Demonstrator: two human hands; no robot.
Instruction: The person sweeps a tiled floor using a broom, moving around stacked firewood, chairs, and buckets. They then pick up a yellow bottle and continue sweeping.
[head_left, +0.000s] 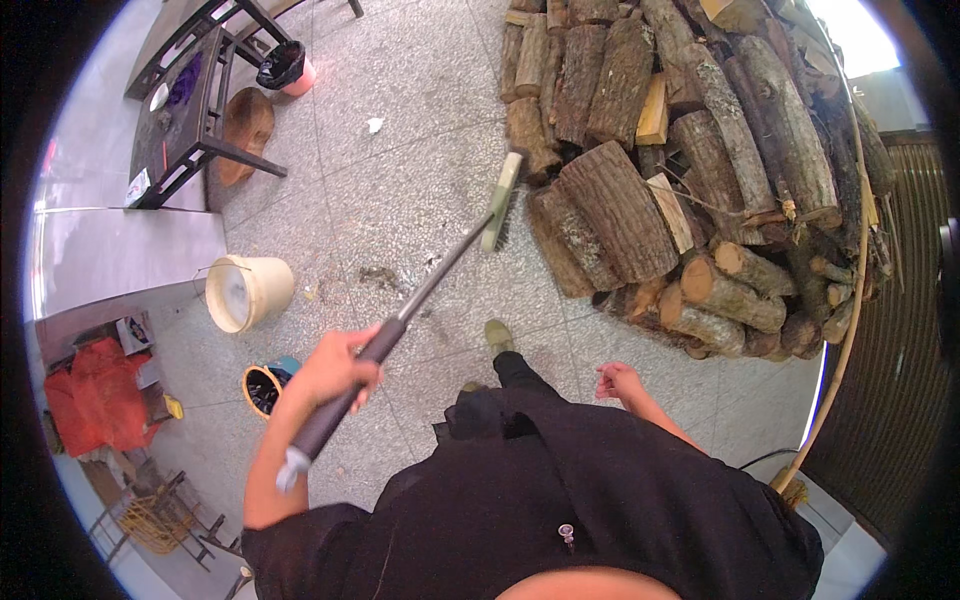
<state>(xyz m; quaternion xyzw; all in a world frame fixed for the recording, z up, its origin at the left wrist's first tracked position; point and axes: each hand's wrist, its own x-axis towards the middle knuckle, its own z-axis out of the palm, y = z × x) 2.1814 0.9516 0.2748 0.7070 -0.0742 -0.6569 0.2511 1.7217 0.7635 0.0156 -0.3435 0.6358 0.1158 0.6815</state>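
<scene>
My left hand (334, 369) is wrapped around the dark foam grip of a long-handled floor brush (442, 268). Its metal pole slants away from me to a pale green head with dark bristles, close beside the stacked firewood logs (626, 214). Dark debris (377, 277) lies on the speckled floor, left of the pole. My right hand (619, 381) hangs by my right side, away from the brush, fingers loosely curled; nothing shows in it.
At left stand a cream bucket (283, 289) and a small lined bin (262, 394). Farther off are a dark wooden bench (202, 142), a pink bin (300, 81) and a white scrap (375, 125). A long bent pole (855, 330) borders the woodpile on the right.
</scene>
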